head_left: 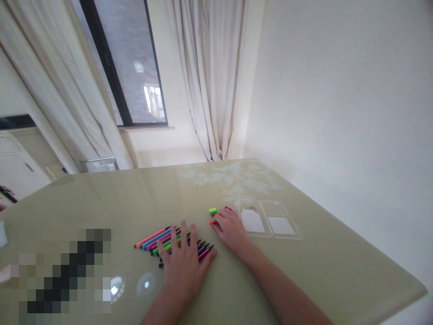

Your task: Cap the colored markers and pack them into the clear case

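Left hand [184,264] splayed wide, palm down over felt-tip pens [152,237], already roughly side by side. Right hand [232,228] curled over small coloured pieces [213,211], arrangement hidden; grip: cannot tell. Clear case [275,209] open beyond right hand, pens outside it.

No legible txt or nos.

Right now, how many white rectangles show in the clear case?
2: the left rectangle, beside the right hand, and the right rectangle, each in one side of the clear case.
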{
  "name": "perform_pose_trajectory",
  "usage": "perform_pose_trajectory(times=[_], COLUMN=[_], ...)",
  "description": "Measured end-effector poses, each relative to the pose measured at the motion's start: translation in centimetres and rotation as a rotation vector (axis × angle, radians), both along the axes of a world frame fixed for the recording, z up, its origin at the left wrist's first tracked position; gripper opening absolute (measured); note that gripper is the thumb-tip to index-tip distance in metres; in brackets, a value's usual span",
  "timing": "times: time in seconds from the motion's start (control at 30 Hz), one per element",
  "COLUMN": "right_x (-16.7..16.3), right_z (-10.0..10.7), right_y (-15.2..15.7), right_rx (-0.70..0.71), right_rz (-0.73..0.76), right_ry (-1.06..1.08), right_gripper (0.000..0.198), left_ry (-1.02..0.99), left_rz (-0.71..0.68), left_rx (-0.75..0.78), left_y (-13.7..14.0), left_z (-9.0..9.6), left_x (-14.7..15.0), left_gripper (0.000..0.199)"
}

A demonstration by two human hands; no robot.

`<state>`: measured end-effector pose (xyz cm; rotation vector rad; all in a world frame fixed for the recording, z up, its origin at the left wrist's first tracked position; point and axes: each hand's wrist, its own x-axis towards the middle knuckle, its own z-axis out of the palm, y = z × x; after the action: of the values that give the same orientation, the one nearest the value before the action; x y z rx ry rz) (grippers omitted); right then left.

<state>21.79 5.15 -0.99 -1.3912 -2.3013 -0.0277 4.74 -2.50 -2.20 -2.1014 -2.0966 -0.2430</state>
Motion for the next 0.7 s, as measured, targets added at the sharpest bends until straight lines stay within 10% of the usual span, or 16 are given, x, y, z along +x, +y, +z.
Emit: perform_pose_trajectory(times=[0.7], right_x=[0.0], right_z=[0.8], right_y=[-0.2], right_rx=[-0.052], right_rz=[-0.091], right_ry=[0.021], right_gripper=[0.015], left_ry=[0.030], left_rz=[0.036], left_rx=[-0.005], left_y=[4.1], left_z=[0.1], left_x=[-3.7], left_gripper=[0.094])
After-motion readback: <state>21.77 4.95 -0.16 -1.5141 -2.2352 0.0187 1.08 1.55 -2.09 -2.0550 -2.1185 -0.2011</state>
